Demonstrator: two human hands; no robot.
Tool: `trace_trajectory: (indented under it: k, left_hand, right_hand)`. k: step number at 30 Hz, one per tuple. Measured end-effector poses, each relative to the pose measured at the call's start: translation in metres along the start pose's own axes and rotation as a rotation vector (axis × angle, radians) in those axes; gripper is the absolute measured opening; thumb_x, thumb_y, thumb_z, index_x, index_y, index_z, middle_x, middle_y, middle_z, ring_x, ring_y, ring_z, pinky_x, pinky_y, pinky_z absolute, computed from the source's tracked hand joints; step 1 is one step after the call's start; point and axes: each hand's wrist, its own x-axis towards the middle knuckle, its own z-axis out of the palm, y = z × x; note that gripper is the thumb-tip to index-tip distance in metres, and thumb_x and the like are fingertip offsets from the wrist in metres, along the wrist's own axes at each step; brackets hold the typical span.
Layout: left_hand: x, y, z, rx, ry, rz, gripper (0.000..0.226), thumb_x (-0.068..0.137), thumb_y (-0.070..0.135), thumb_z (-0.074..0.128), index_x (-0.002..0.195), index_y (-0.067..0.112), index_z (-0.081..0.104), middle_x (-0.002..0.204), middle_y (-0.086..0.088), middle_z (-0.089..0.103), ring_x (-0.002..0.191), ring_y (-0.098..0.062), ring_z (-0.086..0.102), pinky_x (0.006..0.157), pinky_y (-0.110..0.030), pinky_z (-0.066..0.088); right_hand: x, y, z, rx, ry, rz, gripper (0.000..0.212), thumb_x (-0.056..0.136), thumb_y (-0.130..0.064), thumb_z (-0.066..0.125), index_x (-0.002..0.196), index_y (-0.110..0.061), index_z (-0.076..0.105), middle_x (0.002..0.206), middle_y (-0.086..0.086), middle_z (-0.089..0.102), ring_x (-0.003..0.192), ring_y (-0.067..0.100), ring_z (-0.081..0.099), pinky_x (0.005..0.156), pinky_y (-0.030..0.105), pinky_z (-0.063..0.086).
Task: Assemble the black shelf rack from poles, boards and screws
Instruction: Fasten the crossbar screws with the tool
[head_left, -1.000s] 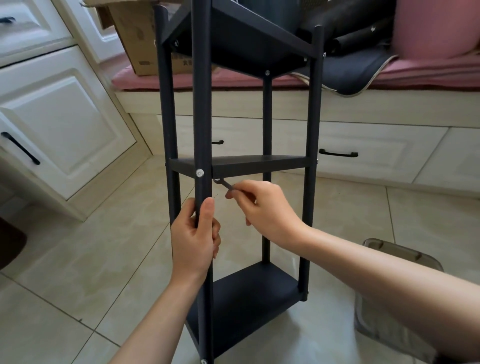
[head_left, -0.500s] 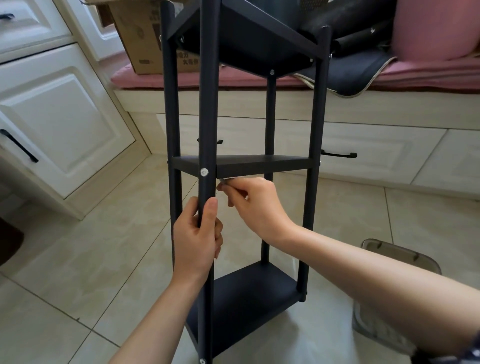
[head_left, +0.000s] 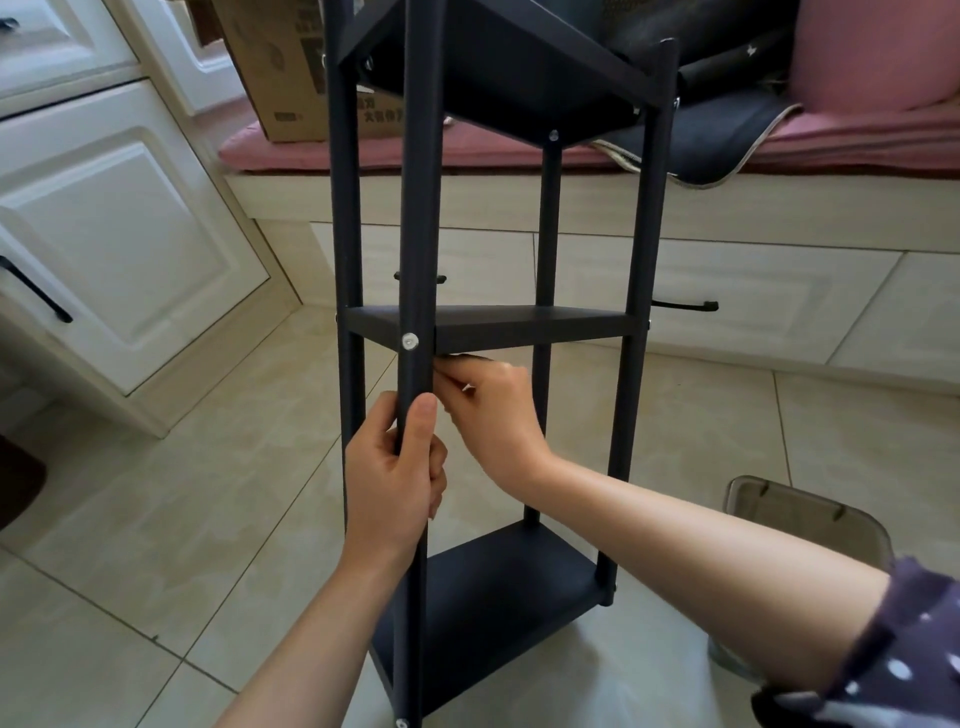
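**Q:** Starting at the fingers, what are they doing?

**A:** Curling. The left hand has fingers and thumb clamped round the front pole of the rack, just below the middle board. The right hand sits at three o'clock from it, touching the pole's right side. Its fingers are pinched together on something small and thin. I cannot tell what; only a pale glint shows between them, right under the board.

**Q:** And beyond the hands?

**A:** A silver screw sits in the pole at twelve o'clock from the left hand, where the board meets it. The rack stands upright on the tiled floor, dead centre, with four poles and three boards: bottom, middle and top. A clear bin is at four o'clock. White cabinets stand at nine o'clock. A bench with a pink cushion and a cardboard box runs along twelve o'clock.

**Q:** How would the rack handle?

**A:** My guess is fairly light, stiff and tall for its narrow base, so it may tip or twist if pushed high up. The poles look smooth and could slip in a loose grasp. Holding a pole mid-height, close to the joint being worked on, seems the steadiest place.
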Motion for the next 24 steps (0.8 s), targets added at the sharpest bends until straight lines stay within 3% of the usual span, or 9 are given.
trace_trajectory:
  k: [2,5,9,12,14,16,18,21,24]
  left_hand:
    - [0.001,-0.001,-0.001,0.005,0.0,0.004,0.02,0.09,0.05,0.054,0.073,0.04,0.058,0.052,-0.003,0.04,0.037,-0.012,0.035,0.035,-0.021,0.031]
    - [0.004,-0.003,-0.004,0.009,0.01,0.016,0.021,0.091,0.05,0.053,0.075,0.038,0.058,0.052,-0.005,0.039,0.037,-0.014,0.034,0.034,-0.021,0.031]
    - [0.007,-0.005,-0.006,0.01,0.022,0.022,0.021,0.094,0.051,0.055,0.078,0.039,0.06,0.051,-0.003,0.041,0.036,-0.014,0.035,0.034,-0.021,0.032]
    - [0.009,-0.007,-0.009,0.01,0.036,0.009,0.025,0.092,0.055,0.056,0.077,0.035,0.059,0.051,-0.005,0.04,0.036,-0.016,0.034,0.034,-0.021,0.032]
    - [0.009,-0.008,-0.011,0.011,0.037,0.01,0.025,0.088,0.057,0.055,0.075,0.036,0.058,0.051,-0.004,0.041,0.036,-0.017,0.034,0.034,-0.021,0.032]
    - [0.01,-0.009,-0.013,0.008,0.042,0.008,0.027,0.088,0.058,0.055,0.074,0.034,0.057,0.051,-0.004,0.041,0.036,-0.016,0.035,0.034,-0.021,0.032]
    - [0.01,-0.009,-0.014,0.017,0.045,0.005,0.03,0.087,0.059,0.055,0.074,0.033,0.056,0.051,-0.002,0.043,0.035,-0.015,0.036,0.034,-0.021,0.033]
    - [0.012,-0.009,-0.015,0.018,0.043,0.0,0.028,0.088,0.059,0.055,0.074,0.036,0.057,0.051,0.0,0.045,0.035,-0.014,0.038,0.034,-0.021,0.033]
    - [0.012,-0.009,-0.015,0.014,0.041,0.009,0.026,0.089,0.059,0.056,0.076,0.036,0.058,0.052,-0.001,0.045,0.036,-0.014,0.038,0.034,-0.022,0.034]
  right_hand:
    - [0.004,0.003,0.007,0.015,0.014,-0.006,0.014,0.094,-0.01,0.063,0.095,-0.004,0.075,0.088,0.005,0.075,0.073,-0.005,0.063,0.075,0.01,0.051]
    - [0.011,0.008,0.017,0.044,0.021,0.034,0.016,0.095,-0.01,0.062,0.086,-0.002,0.074,0.079,0.01,0.073,0.072,0.014,0.065,0.071,0.024,0.055]
    - [0.016,0.011,0.025,0.034,-0.003,-0.001,0.017,0.093,-0.007,0.063,0.078,-0.009,0.071,0.067,-0.011,0.064,0.067,-0.006,0.062,0.071,0.006,0.049]
    - [0.016,0.013,0.027,0.057,0.02,-0.008,0.017,0.095,-0.01,0.061,0.085,-0.003,0.073,0.075,0.001,0.072,0.067,0.002,0.064,0.068,0.012,0.052]
    - [0.013,0.014,0.024,0.055,0.012,0.007,0.018,0.097,-0.014,0.06,0.096,-0.004,0.075,0.082,0.003,0.074,0.068,0.009,0.065,0.07,0.024,0.056]
    - [0.007,0.015,0.017,0.018,-0.007,0.007,0.019,0.098,-0.014,0.058,0.1,-0.003,0.074,0.083,0.003,0.072,0.069,0.008,0.062,0.071,0.026,0.055]
    - [0.0,0.014,0.006,0.0,-0.02,0.007,0.019,0.098,-0.011,0.056,0.102,-0.003,0.073,0.079,0.001,0.069,0.071,0.007,0.06,0.068,0.022,0.051]
    - [-0.004,0.008,-0.009,-0.013,-0.079,0.067,0.02,0.099,-0.011,0.054,0.101,-0.006,0.073,0.077,-0.018,0.061,0.071,-0.006,0.056,0.066,0.01,0.042]
    - [-0.001,-0.002,-0.019,-0.036,-0.158,0.106,0.022,0.101,-0.015,0.053,0.102,-0.009,0.074,0.076,-0.021,0.059,0.066,-0.013,0.053,0.061,0.006,0.039]
